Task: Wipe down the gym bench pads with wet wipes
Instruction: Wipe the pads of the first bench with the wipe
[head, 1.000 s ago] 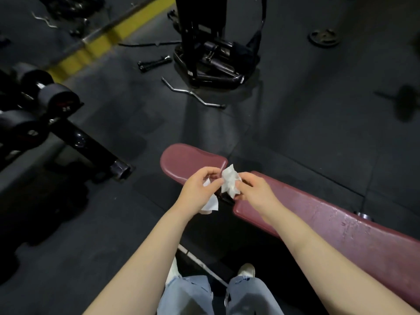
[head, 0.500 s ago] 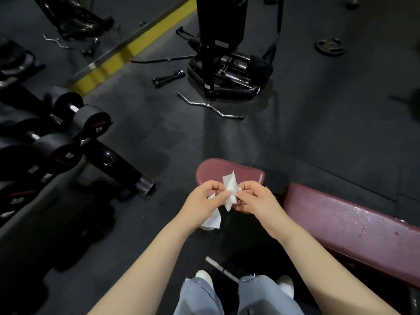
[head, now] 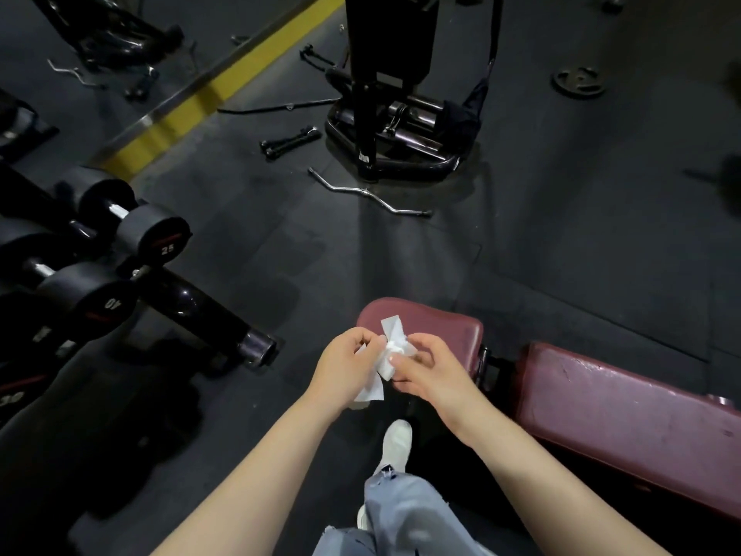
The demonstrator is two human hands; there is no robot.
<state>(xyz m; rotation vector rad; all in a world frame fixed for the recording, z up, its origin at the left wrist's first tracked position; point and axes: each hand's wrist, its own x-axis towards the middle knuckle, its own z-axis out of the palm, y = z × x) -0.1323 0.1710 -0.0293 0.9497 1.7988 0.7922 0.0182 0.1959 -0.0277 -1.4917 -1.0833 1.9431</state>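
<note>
The wet wipe (head: 388, 355) sits bunched and twisted between my two hands, held in the air just above the near edge of the small maroon seat pad (head: 441, 329). It is not touching the pad as far as I can tell; one white tail hangs down below my left hand and a corner sticks up above the fingers.

I judge the step in hand to be readying the wipe: teasing it open or folding it into a usable face before any wiping. No part of either pad looks freshly wet, though the light is dim, so I take the wiping itself as not yet begun here.

My left hand (head: 345, 367) has its grip clamped on the wipe, fingers curled round the bunched middle with the tail trailing beneath. My right hand (head: 425, 365) pinches the same wipe from the other side, thumb and forefinger closed on its upper fold, the remaining fingers loosely curled.

The next move, as I see it, calls for spreading the wipe flat, leaving it in one hand, and pressing it down on the seat pad, then working across the gap to the long back pad (head: 625, 419) on my right, whose surface looks scuffed and speckled.

Around this lies dark rubber floor (head: 561, 254), a dumbbell rack (head: 100, 282) to my left, and a curved bar (head: 369, 192) lying beyond.
</note>
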